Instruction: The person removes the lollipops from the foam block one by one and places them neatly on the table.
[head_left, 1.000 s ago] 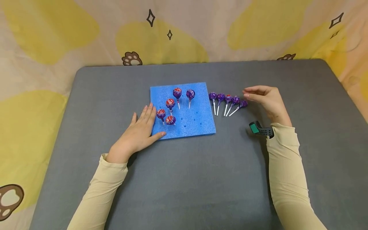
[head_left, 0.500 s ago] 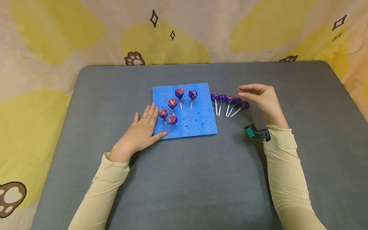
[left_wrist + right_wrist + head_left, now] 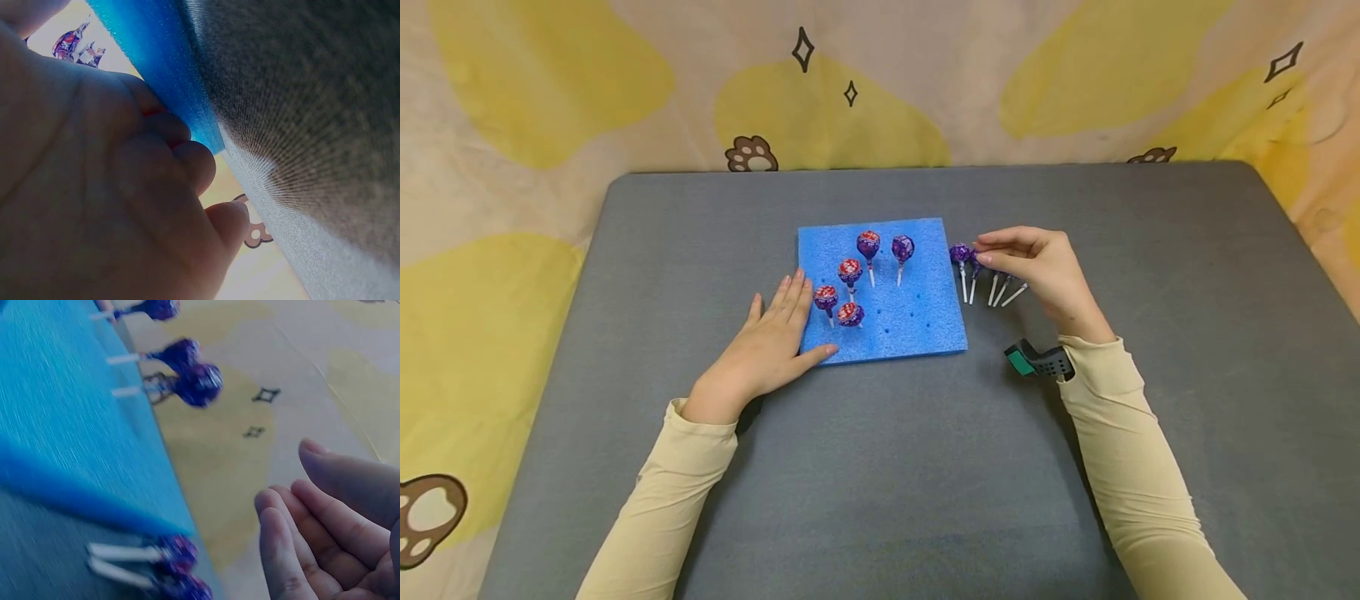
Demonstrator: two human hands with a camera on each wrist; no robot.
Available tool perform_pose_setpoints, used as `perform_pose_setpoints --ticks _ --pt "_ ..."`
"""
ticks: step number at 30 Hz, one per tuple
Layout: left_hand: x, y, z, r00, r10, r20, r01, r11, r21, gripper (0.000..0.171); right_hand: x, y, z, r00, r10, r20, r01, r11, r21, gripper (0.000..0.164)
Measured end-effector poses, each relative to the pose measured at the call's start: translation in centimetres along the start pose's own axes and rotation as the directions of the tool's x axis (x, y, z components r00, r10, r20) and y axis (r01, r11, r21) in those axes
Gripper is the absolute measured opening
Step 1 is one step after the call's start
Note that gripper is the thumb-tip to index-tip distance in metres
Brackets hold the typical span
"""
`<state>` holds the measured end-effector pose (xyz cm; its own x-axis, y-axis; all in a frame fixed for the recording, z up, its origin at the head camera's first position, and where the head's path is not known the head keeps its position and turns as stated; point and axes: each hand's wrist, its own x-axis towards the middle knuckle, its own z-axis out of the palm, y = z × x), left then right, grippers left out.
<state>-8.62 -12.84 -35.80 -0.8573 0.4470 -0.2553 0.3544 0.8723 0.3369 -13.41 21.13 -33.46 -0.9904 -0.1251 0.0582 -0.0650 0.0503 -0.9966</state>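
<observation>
My left hand [image 3: 760, 346] rests with straight fingers along the left edge of a blue foam board [image 3: 902, 337], its thumb over the front-left corner. Several wrapped lollipops [image 3: 868, 244] stand upright in the board's left and back part. To the right of the board, other lollipops [image 3: 959, 252] lie in a fanned row on the table, sticks toward me. Over that row hovers my right hand [image 3: 1041, 271], covering some of the heads in the head view. Seen from the right wrist, its thumb and fingers are apart with nothing between them, and two lying lollipops [image 3: 178, 555] are nearby.
Small holes [image 3: 880, 311] dot the board among and beside the standing lollipops. The grey table [image 3: 880, 467] backs onto a yellow patterned cloth [image 3: 910, 83]. A black band with a green face [image 3: 1033, 360] sits at my right wrist.
My right hand has moved left, from beyond the right end of the lying lollipops to above the row. The left hand stays on the board.
</observation>
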Motion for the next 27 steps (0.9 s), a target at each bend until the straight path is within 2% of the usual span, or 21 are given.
perform_pose_setpoints --ticks 9,14,20,27 --pt "0.0 0.0 -0.1 1.0 -0.001 0.004 0.001 1.0 -0.004 0.09 1.1 -0.3 3.7 0.999 -0.006 0.047 0.004 0.999 0.049 0.026" --pt "0.0 0.0 -0.1 1.0 0.002 0.004 -0.002 1.0 -0.004 0.091 1.6 -0.4 4.8 0.998 0.001 0.057 -0.005 0.998 0.067 0.025" --pt "0.1 0.1 -0.1 1.0 0.004 0.006 -0.004 1.0 -0.004 0.09 2.0 -0.2 5.4 0.999 0.024 0.031 -0.024 0.999 0.023 0.027" --pt "0.0 0.1 -0.1 1.0 0.001 0.006 -0.001 1.0 -0.005 0.09 2.2 0.7 6.8 0.996 0.085 -0.014 -0.085 0.996 -0.04 0.034"
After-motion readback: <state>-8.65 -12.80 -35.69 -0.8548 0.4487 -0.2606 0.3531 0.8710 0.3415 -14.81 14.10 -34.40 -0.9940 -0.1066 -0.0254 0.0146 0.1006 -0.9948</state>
